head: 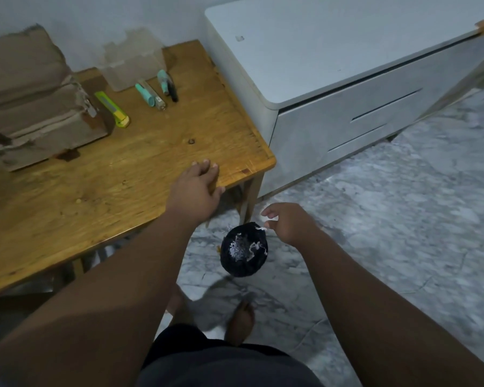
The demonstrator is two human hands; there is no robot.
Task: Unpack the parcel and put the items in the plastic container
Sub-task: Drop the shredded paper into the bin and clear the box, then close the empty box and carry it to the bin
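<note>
The left hand [197,188] is laid flat over the near right edge of the wooden tabletop [140,152], fingers spread and nothing gripped; it is probably placed there as a brace while the body leans toward the floor. The right hand [284,223] is held loosely open over a dark bin [244,251] on the marble floor [403,205], with a scrap of white shredded filler [263,227] at its fingertips; whether the scrap is pinched or already let go cannot be told. More filler is seen inside the bin, so packing waste is judged to be discarded there. The torn cardboard parcel [37,104] sits at the far left of the tabletop. Right of it a yellow-green cutter [113,109] and several pens [155,90] are laid out just in front of the clear plastic container [132,62], not yet put inside.
</note>
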